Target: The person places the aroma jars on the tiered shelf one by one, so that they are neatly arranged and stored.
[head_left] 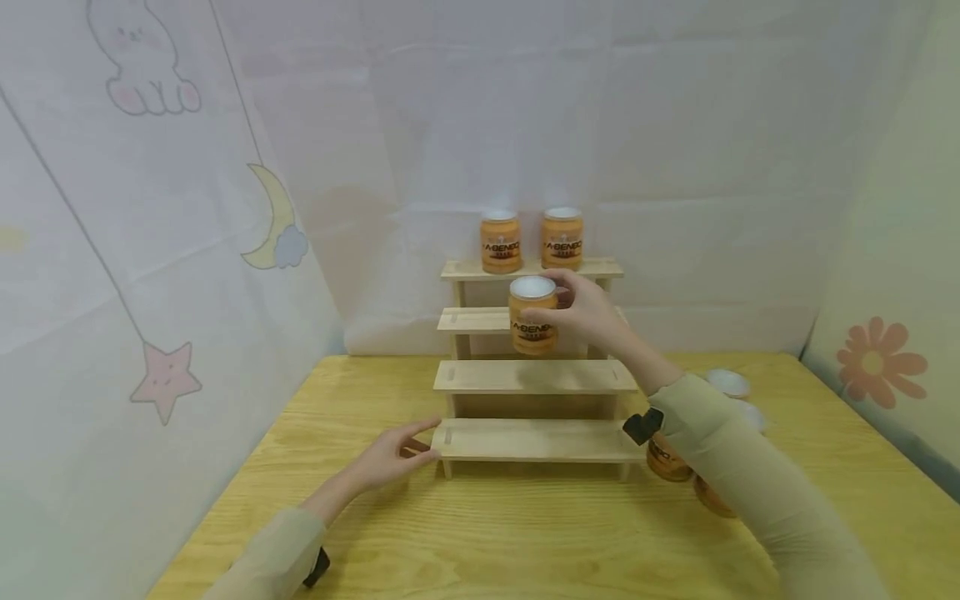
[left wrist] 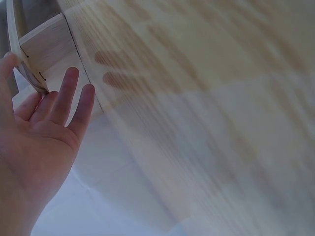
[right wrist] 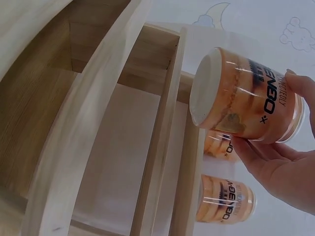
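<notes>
My right hand point(head_left: 592, 315) grips an orange can point(head_left: 533, 329) with a silver lid and dark lettering, upright in front of the second-highest step of a wooden stepped rack point(head_left: 536, 377). In the right wrist view the thumb and fingers of that hand point(right wrist: 280, 162) wrap the lid end of the can point(right wrist: 246, 96). Two matching cans, a left one point(head_left: 500, 243) and a right one point(head_left: 562, 240), stand on the top step. My left hand point(head_left: 390, 458) touches the left end of the lowest step, its fingers fairly straight; the left wrist view shows this hand point(left wrist: 44, 132) at the board's edge.
More orange cans point(head_left: 670, 461) stand on the wooden table point(head_left: 360, 533) to the right of the rack, partly hidden behind my right sleeve. A pale cloth backdrop point(head_left: 420, 150) hangs behind the rack, and a printed cloth point(head_left: 150, 275) lines the left side.
</notes>
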{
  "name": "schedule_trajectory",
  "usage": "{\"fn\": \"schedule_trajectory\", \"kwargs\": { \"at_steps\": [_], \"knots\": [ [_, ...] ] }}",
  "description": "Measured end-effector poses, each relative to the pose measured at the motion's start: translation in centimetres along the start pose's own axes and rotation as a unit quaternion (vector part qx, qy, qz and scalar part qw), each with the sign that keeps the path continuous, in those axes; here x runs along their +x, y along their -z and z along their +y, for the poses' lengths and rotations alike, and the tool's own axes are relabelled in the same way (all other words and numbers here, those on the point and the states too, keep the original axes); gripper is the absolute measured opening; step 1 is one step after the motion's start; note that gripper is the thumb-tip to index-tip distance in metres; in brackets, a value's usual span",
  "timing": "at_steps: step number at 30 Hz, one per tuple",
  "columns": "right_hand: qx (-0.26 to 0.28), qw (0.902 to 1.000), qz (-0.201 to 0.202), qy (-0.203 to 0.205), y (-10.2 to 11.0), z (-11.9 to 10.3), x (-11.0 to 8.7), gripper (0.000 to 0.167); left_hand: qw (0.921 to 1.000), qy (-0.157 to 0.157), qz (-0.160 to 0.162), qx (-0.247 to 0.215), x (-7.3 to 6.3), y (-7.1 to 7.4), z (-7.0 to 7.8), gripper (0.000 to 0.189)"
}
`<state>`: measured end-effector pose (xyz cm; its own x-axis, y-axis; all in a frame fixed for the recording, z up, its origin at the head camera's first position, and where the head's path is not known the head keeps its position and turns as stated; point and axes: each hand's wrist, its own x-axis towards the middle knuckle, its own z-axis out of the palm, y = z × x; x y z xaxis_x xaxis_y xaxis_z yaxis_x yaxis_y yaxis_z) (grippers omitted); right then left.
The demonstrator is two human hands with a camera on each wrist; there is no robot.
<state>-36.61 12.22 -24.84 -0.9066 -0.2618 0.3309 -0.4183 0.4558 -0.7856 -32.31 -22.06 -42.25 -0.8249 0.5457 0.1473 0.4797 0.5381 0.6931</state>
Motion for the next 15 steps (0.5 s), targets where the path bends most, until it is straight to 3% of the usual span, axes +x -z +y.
{"fn": "schedule_trajectory", "kwargs": {
  "at_steps": [15],
  "knots": [
    [0.007, 0.9994, 0.033, 0.000, -2.4, 0.4, 3.9, 0.079, 1.0000, 0.006, -0.002, -0.001, -0.1, 0.0, -0.1, 0.061]
  ]
}}
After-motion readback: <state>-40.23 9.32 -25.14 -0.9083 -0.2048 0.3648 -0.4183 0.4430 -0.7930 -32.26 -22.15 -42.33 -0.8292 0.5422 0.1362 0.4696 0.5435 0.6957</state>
